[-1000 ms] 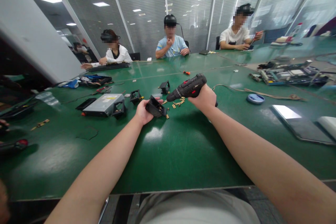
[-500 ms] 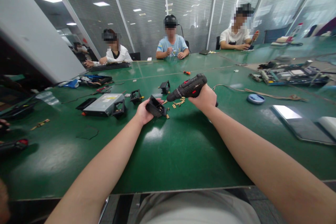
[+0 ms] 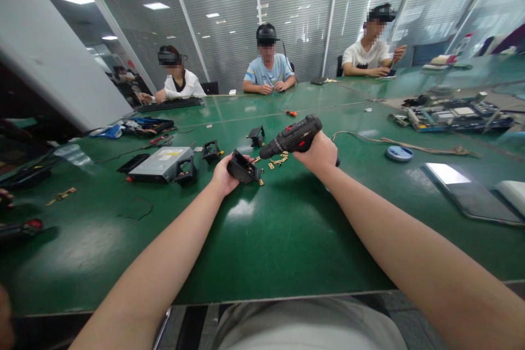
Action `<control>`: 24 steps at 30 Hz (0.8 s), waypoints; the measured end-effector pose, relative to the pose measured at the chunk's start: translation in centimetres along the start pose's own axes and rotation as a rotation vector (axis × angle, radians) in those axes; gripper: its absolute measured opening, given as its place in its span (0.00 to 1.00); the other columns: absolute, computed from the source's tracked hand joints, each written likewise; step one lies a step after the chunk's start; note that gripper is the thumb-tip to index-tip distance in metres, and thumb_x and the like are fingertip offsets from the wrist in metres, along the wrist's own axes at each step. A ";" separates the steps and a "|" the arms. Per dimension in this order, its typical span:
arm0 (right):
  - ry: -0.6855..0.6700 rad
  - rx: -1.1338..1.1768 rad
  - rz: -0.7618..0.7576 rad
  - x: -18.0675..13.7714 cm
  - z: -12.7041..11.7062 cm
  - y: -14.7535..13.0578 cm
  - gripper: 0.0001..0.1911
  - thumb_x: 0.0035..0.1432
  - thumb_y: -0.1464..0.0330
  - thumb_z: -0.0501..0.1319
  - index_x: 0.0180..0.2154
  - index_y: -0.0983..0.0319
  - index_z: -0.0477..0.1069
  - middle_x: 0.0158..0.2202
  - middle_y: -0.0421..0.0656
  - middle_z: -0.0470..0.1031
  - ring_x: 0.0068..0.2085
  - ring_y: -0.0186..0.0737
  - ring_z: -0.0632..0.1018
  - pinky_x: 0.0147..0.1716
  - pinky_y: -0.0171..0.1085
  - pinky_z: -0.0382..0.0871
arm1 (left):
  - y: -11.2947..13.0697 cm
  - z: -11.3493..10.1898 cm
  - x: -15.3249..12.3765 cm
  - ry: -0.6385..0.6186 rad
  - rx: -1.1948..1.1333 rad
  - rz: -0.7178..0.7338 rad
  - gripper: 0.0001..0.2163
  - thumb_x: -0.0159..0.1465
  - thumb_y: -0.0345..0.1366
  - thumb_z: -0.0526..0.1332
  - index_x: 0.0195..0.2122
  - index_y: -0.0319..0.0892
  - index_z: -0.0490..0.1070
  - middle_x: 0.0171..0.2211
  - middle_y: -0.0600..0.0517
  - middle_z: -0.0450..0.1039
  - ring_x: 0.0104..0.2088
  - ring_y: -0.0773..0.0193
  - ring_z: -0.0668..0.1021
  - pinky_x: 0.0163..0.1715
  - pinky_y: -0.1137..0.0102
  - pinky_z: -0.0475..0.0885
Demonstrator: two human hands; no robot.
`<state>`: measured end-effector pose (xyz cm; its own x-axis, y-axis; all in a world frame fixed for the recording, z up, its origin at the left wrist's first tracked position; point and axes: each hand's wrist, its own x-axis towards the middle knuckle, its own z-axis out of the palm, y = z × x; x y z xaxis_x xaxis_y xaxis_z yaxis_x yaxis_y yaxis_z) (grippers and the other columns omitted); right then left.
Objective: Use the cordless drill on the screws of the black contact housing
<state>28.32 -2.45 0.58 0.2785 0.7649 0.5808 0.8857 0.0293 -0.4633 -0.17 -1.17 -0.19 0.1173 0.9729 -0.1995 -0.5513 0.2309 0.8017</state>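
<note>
My left hand (image 3: pixel 225 176) is closed around a black plastic housing (image 3: pixel 243 168), tilted with its hollow side facing up and to the right. Small brass-coloured pieces show inside it. In my right hand (image 3: pixel 320 152) is a black cordless drill (image 3: pixel 293 136) with red marks, gripped by its handle. The drill's nose points left, toward the housing; whether its tip touches anything I cannot tell. Small brass plates (image 3: pixel 279 161) lie on the table beneath and between the two. More black plastic housings, one (image 3: pixel 211 151) behind my left hand and another (image 3: pixel 256 136) farther back, rest nearby.
A silver disc drive (image 3: pixel 163 164) lies to the left, with a black housing (image 3: pixel 186 171) against it. Right of my arm are a blue round lid (image 3: pixel 398 153), a flat tablet-like device (image 3: pixel 471 191) and circuit boards (image 3: pixel 455 112). Several people sit across the green table (image 3: pixel 287 251).
My hands, the housing and the drill keep nearly the same place. The view has shifted very slightly. Across the table, the middle person's hands have lowered and come closer together.
</note>
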 end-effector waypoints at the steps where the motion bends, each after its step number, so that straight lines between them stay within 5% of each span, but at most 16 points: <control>1: 0.002 0.001 0.000 0.0 0.0 0.0 0.31 0.48 0.55 0.72 0.51 0.61 0.72 0.43 0.53 0.83 0.44 0.64 0.84 0.43 0.52 0.78 | 0.0 0.0 0.0 0.003 0.000 0.002 0.20 0.72 0.41 0.54 0.45 0.32 0.82 0.39 0.36 0.84 0.41 0.48 0.85 0.52 0.55 0.79; 24: 0.008 0.001 -0.014 0.0 0.3 0.3 0.32 0.48 0.54 0.72 0.51 0.62 0.72 0.45 0.53 0.84 0.46 0.64 0.85 0.43 0.50 0.78 | -0.3 -0.9 0.6 -0.022 -0.044 0.046 0.18 0.68 0.39 0.53 0.41 0.35 0.82 0.37 0.38 0.84 0.40 0.49 0.85 0.48 0.56 0.79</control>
<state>28.47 -2.23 0.30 0.2689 0.7594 0.5925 0.8892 0.0406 -0.4556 -0.62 -0.67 -1.07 0.1090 0.9826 -0.1506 -0.5922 0.1859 0.7840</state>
